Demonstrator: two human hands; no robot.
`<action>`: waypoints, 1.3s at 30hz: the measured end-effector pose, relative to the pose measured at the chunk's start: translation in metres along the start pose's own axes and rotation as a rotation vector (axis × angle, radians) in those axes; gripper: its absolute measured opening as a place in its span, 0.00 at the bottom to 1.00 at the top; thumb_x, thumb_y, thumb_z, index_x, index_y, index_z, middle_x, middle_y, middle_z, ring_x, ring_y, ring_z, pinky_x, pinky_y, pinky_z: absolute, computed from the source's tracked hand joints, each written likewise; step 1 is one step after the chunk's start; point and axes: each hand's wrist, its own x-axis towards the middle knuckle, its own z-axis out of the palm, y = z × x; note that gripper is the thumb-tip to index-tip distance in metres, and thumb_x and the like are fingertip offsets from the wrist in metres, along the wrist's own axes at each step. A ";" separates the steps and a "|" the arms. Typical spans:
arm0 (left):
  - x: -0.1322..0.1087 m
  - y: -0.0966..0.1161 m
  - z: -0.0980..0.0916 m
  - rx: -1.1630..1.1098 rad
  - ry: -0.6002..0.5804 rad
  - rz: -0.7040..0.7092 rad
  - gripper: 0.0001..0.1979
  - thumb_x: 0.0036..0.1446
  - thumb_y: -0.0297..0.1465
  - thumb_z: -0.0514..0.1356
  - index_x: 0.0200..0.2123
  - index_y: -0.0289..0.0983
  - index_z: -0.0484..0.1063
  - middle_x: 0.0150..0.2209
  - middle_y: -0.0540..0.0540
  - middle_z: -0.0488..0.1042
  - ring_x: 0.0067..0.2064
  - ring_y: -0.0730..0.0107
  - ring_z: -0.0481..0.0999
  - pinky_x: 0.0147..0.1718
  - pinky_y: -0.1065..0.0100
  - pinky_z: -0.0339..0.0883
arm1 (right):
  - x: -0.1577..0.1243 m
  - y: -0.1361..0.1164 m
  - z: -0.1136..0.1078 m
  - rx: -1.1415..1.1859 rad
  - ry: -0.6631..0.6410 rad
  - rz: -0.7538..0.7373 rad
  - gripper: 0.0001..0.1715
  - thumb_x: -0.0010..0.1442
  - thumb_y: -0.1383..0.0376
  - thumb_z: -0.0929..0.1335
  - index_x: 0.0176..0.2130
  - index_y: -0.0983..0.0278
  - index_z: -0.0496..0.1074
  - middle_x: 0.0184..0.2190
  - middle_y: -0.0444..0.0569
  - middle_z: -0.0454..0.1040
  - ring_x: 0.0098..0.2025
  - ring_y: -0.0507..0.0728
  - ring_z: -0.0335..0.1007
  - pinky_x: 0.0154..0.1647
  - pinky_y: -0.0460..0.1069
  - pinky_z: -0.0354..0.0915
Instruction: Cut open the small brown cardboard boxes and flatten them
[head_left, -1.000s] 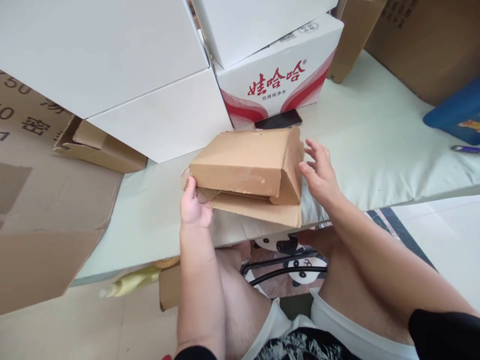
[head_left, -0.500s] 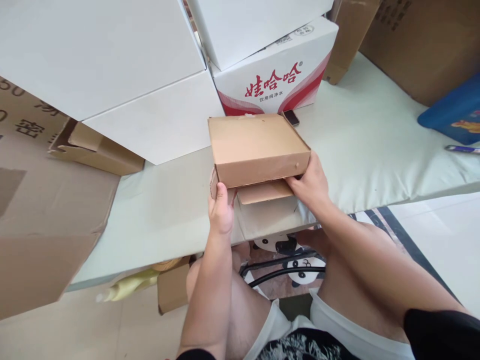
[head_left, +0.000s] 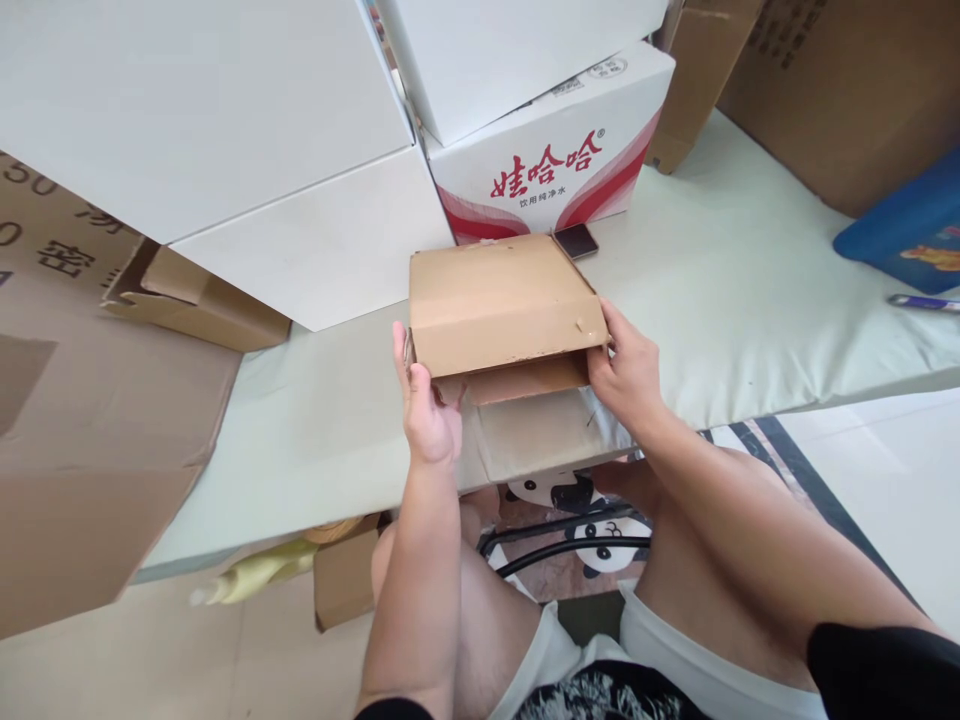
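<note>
A small brown cardboard box (head_left: 502, 285) is between my two hands, above the pale green padded surface. Its front panel hangs over a dark gap, and a lower cardboard flap (head_left: 525, 385) shows beneath. My left hand (head_left: 429, 410) holds the front left corner, with the thumb at the lower front edge and the fingers along the left side. At the front right corner, my right hand (head_left: 624, 365) grips the edge, its fingertips partly hidden by the cardboard. The inside of the box cannot be made out.
Behind the box stand a white-and-red carton (head_left: 555, 160) and stacked white boxes (head_left: 315, 230). A phone (head_left: 576, 241) lies by the carton. Large brown cartons (head_left: 112, 420) are at left; a blue container (head_left: 904, 235) and a pen (head_left: 926, 302) are at right.
The box has shifted slightly left and its front gap looks wider. My left hand has moved left with it, its fingers now visible along the side. More of the phone shows.
</note>
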 end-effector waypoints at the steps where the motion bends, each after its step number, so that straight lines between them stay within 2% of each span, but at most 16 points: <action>1: 0.002 0.000 0.000 -0.022 -0.003 -0.005 0.32 0.60 0.44 0.64 0.67 0.57 0.63 0.73 0.55 0.59 0.72 0.58 0.61 0.57 0.62 0.72 | 0.000 0.001 -0.001 -0.012 0.024 -0.017 0.33 0.59 0.70 0.63 0.63 0.66 0.71 0.59 0.57 0.78 0.58 0.65 0.77 0.59 0.62 0.73; 4: 0.009 0.001 -0.005 -0.095 0.016 -0.058 0.29 0.54 0.36 0.65 0.61 0.53 0.70 0.66 0.52 0.70 0.67 0.57 0.69 0.51 0.65 0.73 | 0.000 0.004 -0.002 -0.014 0.086 -0.050 0.31 0.57 0.72 0.63 0.58 0.63 0.77 0.54 0.52 0.81 0.54 0.63 0.80 0.58 0.60 0.75; 8: 0.024 0.013 -0.024 -0.223 0.026 -0.292 0.20 0.55 0.43 0.60 0.48 0.42 0.76 0.46 0.43 0.81 0.45 0.56 0.81 0.35 0.64 0.75 | -0.001 0.005 -0.001 0.089 0.047 -0.125 0.27 0.57 0.73 0.63 0.49 0.60 0.83 0.49 0.46 0.84 0.52 0.60 0.82 0.58 0.57 0.76; 11: 0.031 0.024 -0.042 -0.250 -0.007 -0.415 0.21 0.53 0.43 0.59 0.47 0.40 0.76 0.39 0.42 0.81 0.37 0.55 0.80 0.27 0.63 0.74 | -0.001 0.007 -0.001 0.134 -0.125 -0.218 0.25 0.57 0.73 0.63 0.46 0.59 0.84 0.48 0.46 0.84 0.52 0.60 0.82 0.60 0.58 0.75; 14: 0.031 0.031 -0.059 -0.255 -0.025 -0.366 0.24 0.48 0.38 0.59 0.50 0.41 0.75 0.41 0.41 0.82 0.38 0.54 0.81 0.30 0.60 0.77 | 0.003 0.010 -0.004 0.119 -0.396 -0.284 0.26 0.57 0.71 0.64 0.50 0.58 0.82 0.53 0.46 0.81 0.58 0.63 0.78 0.65 0.64 0.70; 17: 0.029 0.032 -0.073 -0.228 -0.003 -0.282 0.29 0.45 0.35 0.58 0.54 0.41 0.74 0.44 0.40 0.83 0.40 0.53 0.81 0.33 0.59 0.78 | 0.007 0.011 -0.010 0.168 -0.690 -0.321 0.31 0.57 0.67 0.67 0.58 0.57 0.77 0.63 0.49 0.73 0.69 0.68 0.65 0.69 0.70 0.62; 19: 0.029 0.030 -0.077 -0.218 -0.004 -0.237 0.31 0.45 0.36 0.58 0.56 0.42 0.73 0.46 0.40 0.82 0.43 0.50 0.82 0.33 0.59 0.77 | 0.008 0.011 -0.012 0.218 -0.744 -0.298 0.29 0.61 0.62 0.67 0.61 0.58 0.75 0.68 0.50 0.66 0.74 0.69 0.55 0.72 0.71 0.56; 21: 0.031 0.028 -0.077 -0.228 -0.015 -0.195 0.32 0.45 0.37 0.58 0.57 0.42 0.72 0.49 0.40 0.82 0.49 0.48 0.81 0.36 0.59 0.76 | 0.009 0.010 -0.011 0.223 -0.618 -0.218 0.27 0.65 0.55 0.67 0.60 0.59 0.76 0.72 0.52 0.61 0.76 0.69 0.50 0.75 0.70 0.50; 23: 0.033 0.027 -0.074 -0.247 -0.001 -0.149 0.34 0.44 0.37 0.57 0.58 0.42 0.71 0.51 0.41 0.81 0.53 0.46 0.79 0.42 0.57 0.75 | 0.010 0.010 -0.009 0.238 -0.401 -0.084 0.32 0.62 0.51 0.69 0.61 0.61 0.74 0.74 0.55 0.56 0.77 0.69 0.48 0.76 0.69 0.48; 25: 0.033 0.027 -0.070 -0.271 0.045 -0.089 0.36 0.41 0.36 0.56 0.58 0.41 0.71 0.53 0.42 0.81 0.56 0.46 0.77 0.48 0.56 0.74 | 0.012 0.009 -0.008 0.380 -0.253 0.105 0.41 0.57 0.49 0.73 0.64 0.62 0.69 0.74 0.58 0.57 0.74 0.69 0.54 0.74 0.68 0.53; 26: 0.032 0.028 -0.068 -0.281 0.069 -0.057 0.38 0.39 0.35 0.56 0.58 0.41 0.71 0.53 0.42 0.81 0.57 0.46 0.76 0.50 0.55 0.73 | 0.014 0.008 -0.009 0.497 -0.244 0.218 0.44 0.54 0.47 0.74 0.64 0.62 0.68 0.72 0.60 0.61 0.72 0.69 0.60 0.72 0.67 0.59; 30: 0.021 0.034 -0.070 -0.300 0.050 0.041 0.38 0.37 0.33 0.56 0.57 0.42 0.73 0.53 0.47 0.81 0.59 0.45 0.75 0.52 0.55 0.73 | 0.013 0.001 -0.019 0.891 -0.544 0.570 0.41 0.43 0.44 0.79 0.50 0.62 0.75 0.52 0.58 0.81 0.53 0.69 0.80 0.55 0.64 0.75; 32: 0.014 0.038 -0.074 -0.305 -0.032 0.088 0.33 0.42 0.35 0.59 0.56 0.46 0.74 0.52 0.51 0.82 0.60 0.46 0.75 0.50 0.57 0.74 | 0.009 -0.003 -0.024 0.949 -0.677 0.584 0.40 0.38 0.46 0.82 0.46 0.63 0.77 0.45 0.56 0.84 0.47 0.67 0.82 0.51 0.62 0.77; 34: 0.010 0.043 -0.077 -0.312 -0.082 0.106 0.26 0.49 0.40 0.60 0.54 0.48 0.75 0.48 0.53 0.83 0.59 0.47 0.75 0.46 0.59 0.74 | 0.003 -0.007 -0.027 0.957 -0.683 0.540 0.39 0.38 0.45 0.81 0.45 0.62 0.77 0.43 0.55 0.84 0.45 0.66 0.82 0.50 0.61 0.78; 36: 0.011 0.046 -0.076 -0.315 -0.097 0.010 0.21 0.56 0.46 0.58 0.51 0.50 0.76 0.47 0.52 0.83 0.57 0.49 0.76 0.42 0.60 0.74 | -0.001 -0.012 -0.028 0.914 -0.497 0.490 0.36 0.45 0.43 0.78 0.46 0.63 0.76 0.43 0.56 0.84 0.46 0.67 0.82 0.49 0.61 0.78; 39: 0.019 0.047 -0.073 -0.326 -0.093 -0.168 0.21 0.60 0.50 0.53 0.48 0.48 0.78 0.50 0.46 0.82 0.54 0.51 0.78 0.43 0.57 0.75 | 0.000 -0.026 -0.033 0.814 0.029 0.355 0.31 0.55 0.45 0.72 0.49 0.62 0.74 0.48 0.56 0.81 0.53 0.66 0.79 0.55 0.62 0.76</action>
